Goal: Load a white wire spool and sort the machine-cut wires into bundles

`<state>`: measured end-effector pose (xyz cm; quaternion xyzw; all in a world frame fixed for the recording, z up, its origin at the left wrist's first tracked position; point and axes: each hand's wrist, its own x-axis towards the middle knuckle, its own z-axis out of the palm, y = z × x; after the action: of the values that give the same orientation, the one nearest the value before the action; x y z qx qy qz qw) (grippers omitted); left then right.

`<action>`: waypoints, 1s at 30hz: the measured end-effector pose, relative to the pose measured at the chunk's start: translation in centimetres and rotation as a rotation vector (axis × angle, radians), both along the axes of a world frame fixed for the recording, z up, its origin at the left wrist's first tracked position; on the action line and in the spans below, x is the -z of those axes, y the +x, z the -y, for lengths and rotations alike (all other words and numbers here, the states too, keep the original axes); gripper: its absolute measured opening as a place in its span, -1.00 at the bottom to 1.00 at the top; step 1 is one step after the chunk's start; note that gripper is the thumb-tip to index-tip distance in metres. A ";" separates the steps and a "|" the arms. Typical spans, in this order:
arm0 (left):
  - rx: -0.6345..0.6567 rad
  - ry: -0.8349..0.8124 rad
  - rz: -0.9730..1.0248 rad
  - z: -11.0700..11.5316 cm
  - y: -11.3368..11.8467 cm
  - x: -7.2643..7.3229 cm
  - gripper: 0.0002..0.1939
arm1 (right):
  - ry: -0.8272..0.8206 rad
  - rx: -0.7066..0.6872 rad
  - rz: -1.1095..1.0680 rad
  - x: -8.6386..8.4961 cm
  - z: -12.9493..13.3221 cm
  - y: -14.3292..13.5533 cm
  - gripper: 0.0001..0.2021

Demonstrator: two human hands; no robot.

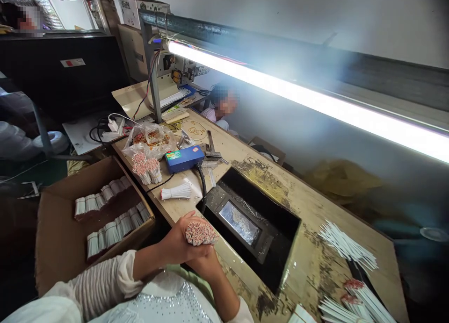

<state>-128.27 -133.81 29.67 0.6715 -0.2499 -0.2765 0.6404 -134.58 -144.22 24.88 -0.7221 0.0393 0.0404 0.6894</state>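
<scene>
My left hand is wrapped round a thick bundle of cut white wires, whose reddish ends face up. My right hand closes on the same bundle from below and the right, the two hands touching. The lower part of the bundle is hidden by my hands. Beyond them on the bench lies a tied bundle of white wires. Several upright bundles with red tips stand behind it, next to a blue box-shaped device with a black corrugated hose.
At left, a cardboard box holds rows of bundles. The bench has a recessed black opening with a screen-like panel. Loose white wires lie right. A lit tube lamp crosses above. A person sits beyond the bench.
</scene>
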 end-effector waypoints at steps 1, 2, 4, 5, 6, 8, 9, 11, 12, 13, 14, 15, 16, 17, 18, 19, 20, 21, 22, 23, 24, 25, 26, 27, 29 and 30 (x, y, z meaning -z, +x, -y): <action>-0.005 -0.013 -0.036 0.0 0.0 0.2 -0.77 | 0.004 0.004 -0.009 0.1 0.0 0.0 -0.76; -0.020 -0.035 -0.095 0.0 -0.1 0.3 -0.74 | 0.004 -0.004 -0.012 0.1 0.1 0.0 -0.78; -0.053 -0.098 -0.247 -0.1 0.0 0.6 -0.67 | -0.010 -0.050 0.021 -0.3 0.9 0.1 -0.77; -0.057 -0.133 -0.310 -0.2 0.0 0.5 -0.65 | -0.026 -0.079 0.055 -0.7 1.6 0.1 -0.74; -0.051 -0.166 -0.351 -0.3 0.1 0.4 -0.64 | -0.048 -0.099 0.093 -1.1 2.4 0.2 -0.71; -0.024 -0.206 -0.362 -0.5 0.4 0.1 -0.66 | -0.098 -0.072 0.161 -2.1 4.1 0.2 -0.64; -0.014 -0.215 -0.353 -0.6 0.5 -0.2 -0.67 | -0.118 -0.024 0.190 -2.6 4.9 0.2 -0.62; -0.019 -0.215 -0.340 -0.8 0.7 -0.5 -0.68 | -0.137 0.087 0.246 -3.6 5.9 0.0 -0.63; -0.018 -0.210 -0.337 -0.8 0.7 -0.6 -0.68 | -0.144 0.128 0.276 -4.0 6.1 -0.1 -0.65; -0.011 -0.205 -0.335 -0.8 0.7 -0.6 -0.69 | -0.151 0.150 0.302 -4.3 6.2 -0.2 -0.67; -0.003 -0.203 -0.332 -0.8 0.7 -0.6 -0.69 | -0.160 0.151 0.321 -4.6 6.1 -0.3 -0.69; 0.007 -0.202 -0.326 -0.7 0.6 -0.7 -0.70 | -0.171 0.141 0.332 -4.9 5.9 -0.3 -0.71; 0.019 -0.199 -0.317 -0.7 0.6 -0.8 -0.70 | -0.181 0.125 0.339 -5.1 5.6 -0.3 -0.73; 0.030 -0.196 -0.307 -0.6 0.5 -0.9 -0.70 | -0.186 0.112 0.346 -5.3 5.4 -0.3 -0.76; 0.038 -0.188 -0.297 -0.5 0.5 -1.1 -0.70 | -0.183 0.105 0.353 -5.4 5.2 -0.2 -0.80; 0.042 -0.177 -0.286 -0.4 0.5 -1.3 -0.71 | -0.173 0.104 0.359 -5.4 5.1 -0.2 -0.83; 0.043 -0.168 -0.281 -0.3 0.5 -1.5 -0.71 | -0.159 0.108 0.365 -5.4 5.1 -0.1 -0.86; 0.041 -0.168 -0.284 -0.3 0.5 -1.7 -0.70 | -0.144 0.112 0.368 -5.4 5.1 0.0 -0.88; 0.038 -0.180 -0.296 -0.3 0.5 -1.8 -0.69 | -0.130 0.114 0.367 -5.3 5.1 0.0 -0.89; 0.035 -0.202 -0.312 -0.3 0.5 -1.8 -0.68 | -0.117 0.114 0.365 -5.3 5.1 0.0 -0.89; 0.036 -0.229 -0.333 -0.3 0.5 -1.8 -0.68 | -0.106 0.112 0.362 -5.3 5.1 0.1 -0.89; 0.039 -0.256 -0.354 -0.3 0.5 -1.6 -0.68 | -0.096 0.110 0.361 -5.3 5.1 0.1 -0.88; 0.041 -0.279 -0.373 -0.4 0.5 -1.4 -0.68 | -0.086 0.109 0.359 -5.4 5.1 0.1 -0.88; 0.041 -0.294 -0.389 -0.4 0.5 -1.2 -0.69 | -0.076 0.109 0.355 -5.4 5.0 0.2 -0.87; 0.030 -0.312 -0.420 -0.5 0.5 -0.7 -0.71 | -0.052 0.116 0.347 -5.4 5.0 0.2 -0.87; 0.020 -0.318 -0.439 -0.5 0.5 -0.5 -0.70 | -0.040 0.119 0.343 -5.3 4.9 0.2 -0.87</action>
<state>-127.81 -133.34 30.18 0.4837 -0.1519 -0.3792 0.7740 -134.36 -149.16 30.20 -0.7284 -0.0352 -0.1249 0.6728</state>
